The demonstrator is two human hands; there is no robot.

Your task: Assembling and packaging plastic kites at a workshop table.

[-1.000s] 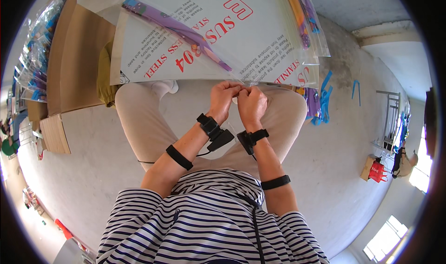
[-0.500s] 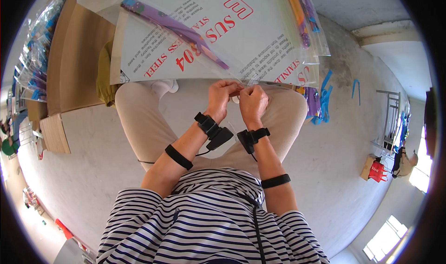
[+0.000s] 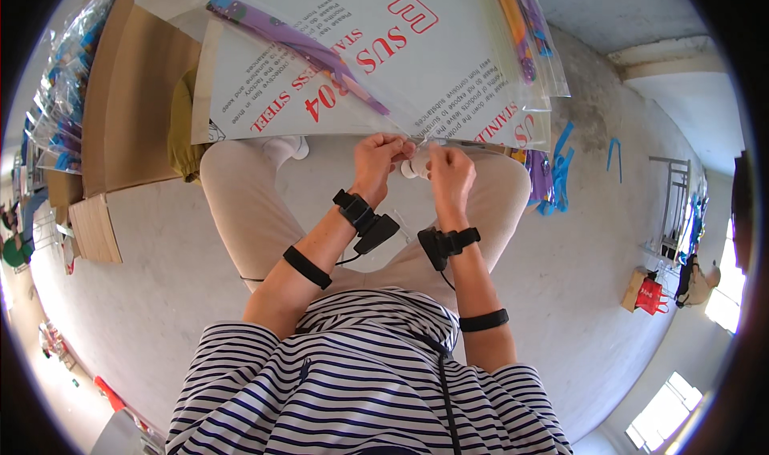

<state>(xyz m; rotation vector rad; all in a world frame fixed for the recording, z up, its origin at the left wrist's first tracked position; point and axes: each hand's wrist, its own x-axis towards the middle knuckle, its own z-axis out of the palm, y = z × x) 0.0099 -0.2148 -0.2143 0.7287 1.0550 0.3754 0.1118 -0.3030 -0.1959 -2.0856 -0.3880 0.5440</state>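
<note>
A clear plastic bag (image 3: 398, 124) lies slantwise on the white board with red and black print (image 3: 456, 54), its near end at the board's front edge. Inside is a long, flat purple patterned piece (image 3: 300, 42), narrowing towards me. My left hand (image 3: 378, 167) pinches the bag's near end between thumb and fingers. Just to its right, my right hand (image 3: 452, 181) is closed in a pinch near the same end, a small gap from the left. Whatever sits between its fingertips is too small and transparent to make out.
More bagged patterned pieces (image 3: 521, 26) lie at the board's right side. Purple and blue pieces (image 3: 553, 179) hang below its right corner. An open cardboard box (image 3: 132, 94) stands left, beside many bagged items (image 3: 68, 78). A blue strip (image 3: 614, 157) lies on the floor.
My right hand has moved a little to the right and down, away from the left, still pinched. My left hand stays at the bag's end. The bag has barely shifted.
</note>
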